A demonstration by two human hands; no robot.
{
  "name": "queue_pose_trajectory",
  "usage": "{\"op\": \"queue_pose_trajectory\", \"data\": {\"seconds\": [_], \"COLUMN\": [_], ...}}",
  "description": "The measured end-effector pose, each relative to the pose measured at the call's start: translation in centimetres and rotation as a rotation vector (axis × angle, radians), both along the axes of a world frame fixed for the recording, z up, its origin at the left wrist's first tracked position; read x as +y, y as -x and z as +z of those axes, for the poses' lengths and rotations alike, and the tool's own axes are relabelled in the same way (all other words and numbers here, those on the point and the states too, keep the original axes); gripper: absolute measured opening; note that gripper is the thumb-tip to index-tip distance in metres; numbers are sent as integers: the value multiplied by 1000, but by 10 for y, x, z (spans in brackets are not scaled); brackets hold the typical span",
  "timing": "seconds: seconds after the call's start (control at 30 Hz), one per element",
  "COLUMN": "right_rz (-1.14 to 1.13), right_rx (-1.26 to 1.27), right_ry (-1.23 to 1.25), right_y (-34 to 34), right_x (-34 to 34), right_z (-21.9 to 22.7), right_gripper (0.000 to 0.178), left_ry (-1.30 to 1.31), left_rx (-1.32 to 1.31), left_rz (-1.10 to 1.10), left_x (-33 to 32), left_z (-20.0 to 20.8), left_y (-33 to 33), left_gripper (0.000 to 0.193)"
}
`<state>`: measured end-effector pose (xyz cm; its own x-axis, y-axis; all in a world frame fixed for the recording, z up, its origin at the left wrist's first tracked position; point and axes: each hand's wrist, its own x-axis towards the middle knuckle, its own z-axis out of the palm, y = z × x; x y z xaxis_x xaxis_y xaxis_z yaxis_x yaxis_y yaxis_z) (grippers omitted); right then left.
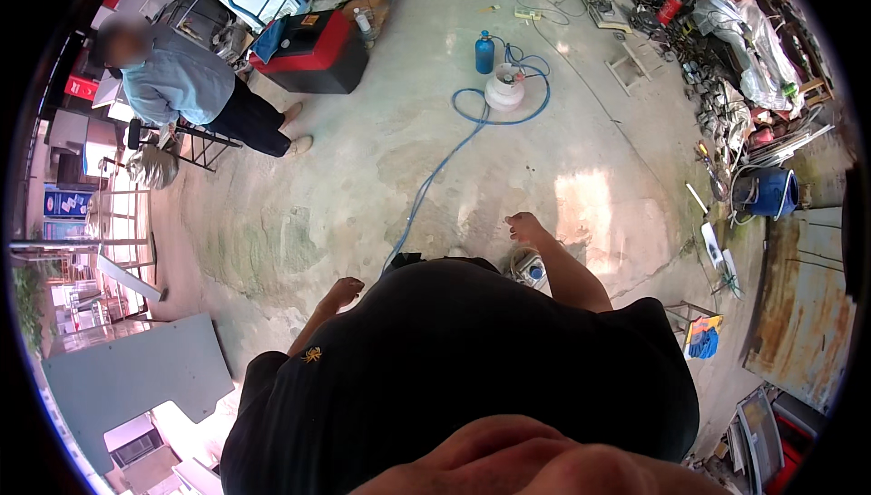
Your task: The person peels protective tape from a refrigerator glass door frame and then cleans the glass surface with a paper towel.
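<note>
My left hand (345,293) hangs low beside my dark shirt, its fingers loosely bent with nothing visible in them. Further forward is my right hand (523,226), raised over the floor, fingers slightly bent and apart, holding nothing I can see. A grey device with a round blue part (529,271) shows next to my right forearm and is partly hidden. From near my waist a blue hose (420,200) runs away along the floor to a squat white gas cylinder (504,89). A blue bottle-shaped cylinder (484,52) stands upright just behind it.
At the far left a person (195,87) stands near a black metal stand (201,148). A black and red box (318,52) is behind them. Heaped scrap (726,59) lines the right side, with a blue bucket (778,192) below. A grey panel (136,377) lies near left.
</note>
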<state>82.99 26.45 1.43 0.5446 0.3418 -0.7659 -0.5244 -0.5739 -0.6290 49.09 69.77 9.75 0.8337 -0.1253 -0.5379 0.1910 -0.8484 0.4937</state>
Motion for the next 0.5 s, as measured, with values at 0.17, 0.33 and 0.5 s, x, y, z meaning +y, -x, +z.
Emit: {"op": "queue_pose_trajectory", "data": {"seconds": [0.17,0.33,0.5], "right_rz": [-394,-662,-416], "right_rx": [267,314,227], "right_ry": [-15,272,441], "right_y": [-3,41,55], "right_x": [-112,-153,-228], "right_z": [-27,-4,-30], "right_gripper": [41,26,32], "left_ry": [103,9,-87], "left_rx": [462,529,199], "left_rz": [773,527,-37], "left_x": [37,43,0], "left_z": [-14,-44,-86], "left_y": [-126,-237,-375], "left_gripper": [20,41,39]}}
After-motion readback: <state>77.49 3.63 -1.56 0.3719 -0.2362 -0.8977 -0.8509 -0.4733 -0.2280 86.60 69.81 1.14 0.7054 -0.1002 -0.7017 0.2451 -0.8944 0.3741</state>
